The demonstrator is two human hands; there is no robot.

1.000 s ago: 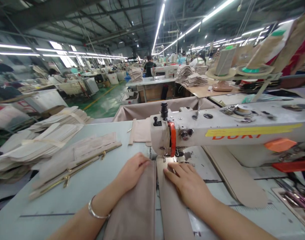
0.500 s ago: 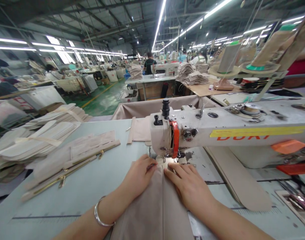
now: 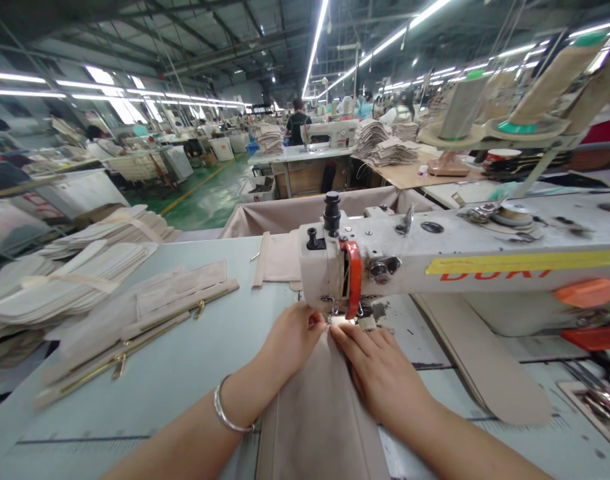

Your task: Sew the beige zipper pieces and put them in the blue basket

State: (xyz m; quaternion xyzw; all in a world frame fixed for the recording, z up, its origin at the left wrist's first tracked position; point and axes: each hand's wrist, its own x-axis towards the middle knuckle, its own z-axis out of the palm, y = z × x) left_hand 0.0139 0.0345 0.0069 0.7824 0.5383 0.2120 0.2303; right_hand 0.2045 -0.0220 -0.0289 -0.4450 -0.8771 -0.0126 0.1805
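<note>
A beige fabric piece [image 3: 319, 413] lies on the sewing table [image 3: 199, 373], its far end under the head of a white sewing machine [image 3: 435, 257]. My left hand [image 3: 289, 340] rests on the fabric's left side, fingers curled and pinching its top edge right at the needle [image 3: 335, 312]. My right hand [image 3: 379, 373] lies flat on the fabric's right side, fingers stretched toward the presser foot. The two hands almost touch at the fingertips. A silver bangle [image 3: 227, 410] sits on my left wrist.
Zippered beige pieces [image 3: 135, 320] and stacked fabric panels [image 3: 69, 280] lie to the left. A long beige strip [image 3: 479, 360] lies right of the needle. Thread cones [image 3: 459, 113] stand behind the machine. Other workers sit at distant stations [image 3: 299, 127].
Both hands have slid forward to the needle and drawn together. The gap between the two fabric halves has closed, so they now meet along the middle.
</note>
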